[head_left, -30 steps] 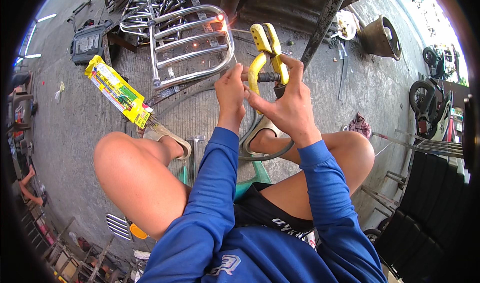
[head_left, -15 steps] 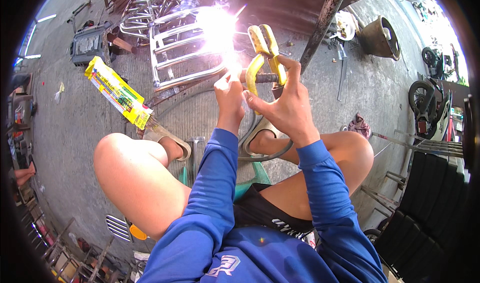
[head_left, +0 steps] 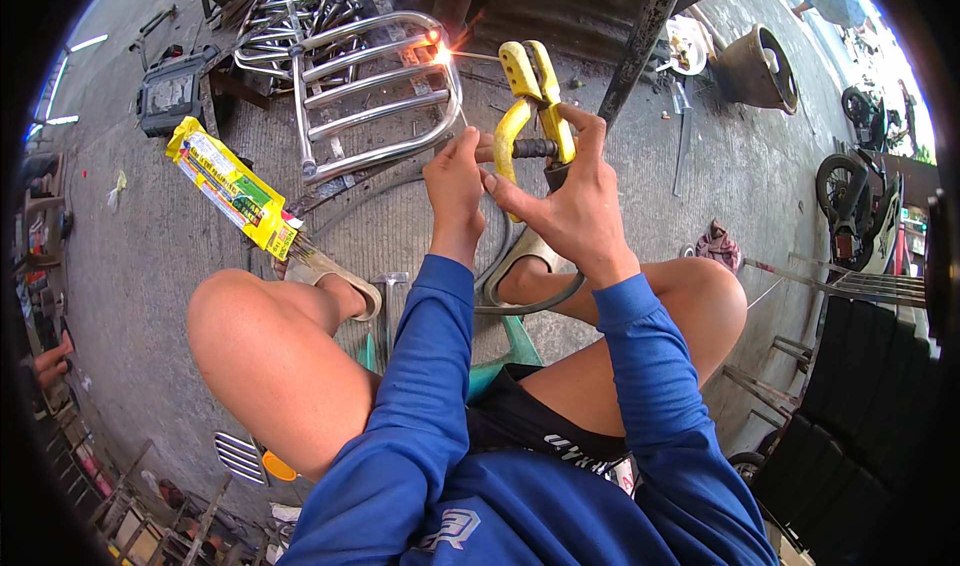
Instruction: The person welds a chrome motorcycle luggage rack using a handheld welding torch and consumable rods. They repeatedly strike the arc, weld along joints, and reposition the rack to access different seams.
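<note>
My right hand (head_left: 583, 194) is wrapped round a yellow welding electrode holder (head_left: 518, 71). From its jaws a thin welding electrode (head_left: 478, 57) reaches left to a chromed tubular rack (head_left: 375, 96) with several crossbars. A glowing orange spot burns at the electrode's tip on the rack's far right corner, with a second red-hot spot just beside it. Close by on the left, my left hand (head_left: 457, 191) is closed in a pinch; a thin rod (head_left: 463, 117) sticks up from its fingertips toward the rack's near right side.
A yellow packet of electrodes (head_left: 230, 181) leans by my left foot. A hammer (head_left: 392, 291) lies between my feet, near a cable (head_left: 490, 266). Beyond are a pile of chromed racks (head_left: 290, 36), a dark case (head_left: 168, 94), a slanting metal post (head_left: 645, 41) and a bucket (head_left: 755, 71).
The large white welding glare and smoke have shrunk to a small orange glow, so the rack's corner and the electrode show plainly. The holder and my hands have shifted only slightly.
</note>
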The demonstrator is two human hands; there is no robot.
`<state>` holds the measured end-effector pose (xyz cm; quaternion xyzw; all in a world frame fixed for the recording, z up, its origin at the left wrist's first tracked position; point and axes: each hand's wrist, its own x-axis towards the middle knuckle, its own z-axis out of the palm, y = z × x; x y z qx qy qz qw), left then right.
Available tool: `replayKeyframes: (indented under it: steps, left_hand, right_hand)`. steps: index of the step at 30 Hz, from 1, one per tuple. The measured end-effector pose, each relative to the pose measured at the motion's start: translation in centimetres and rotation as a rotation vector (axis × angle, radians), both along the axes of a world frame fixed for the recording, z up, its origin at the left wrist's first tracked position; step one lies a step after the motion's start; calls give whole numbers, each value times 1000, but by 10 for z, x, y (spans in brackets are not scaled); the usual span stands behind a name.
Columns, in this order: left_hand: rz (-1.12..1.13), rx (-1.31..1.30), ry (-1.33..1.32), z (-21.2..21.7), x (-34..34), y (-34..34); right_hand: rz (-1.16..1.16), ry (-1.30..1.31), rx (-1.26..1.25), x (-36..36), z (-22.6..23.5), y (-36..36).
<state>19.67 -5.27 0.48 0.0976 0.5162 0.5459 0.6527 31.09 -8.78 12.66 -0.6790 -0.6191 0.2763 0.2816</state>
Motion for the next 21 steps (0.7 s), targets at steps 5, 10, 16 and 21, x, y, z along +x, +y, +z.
replayKeyframes:
  steps: [5,10,16,21]
  left_hand:
    - [-9,-3,14,1,-1,0]
    - [33,47,8,5,-2,-3]
    - [18,59,20,9,0,-4]
    - [-3,5,9,9,-3,-2]
  right_hand:
    - [21,-27,-21,2,1,0]
    - [43,-22,25,1,-2,1]
    - [46,-3,11,2,-4,0]
    - [53,-50,18,1,-7,0]
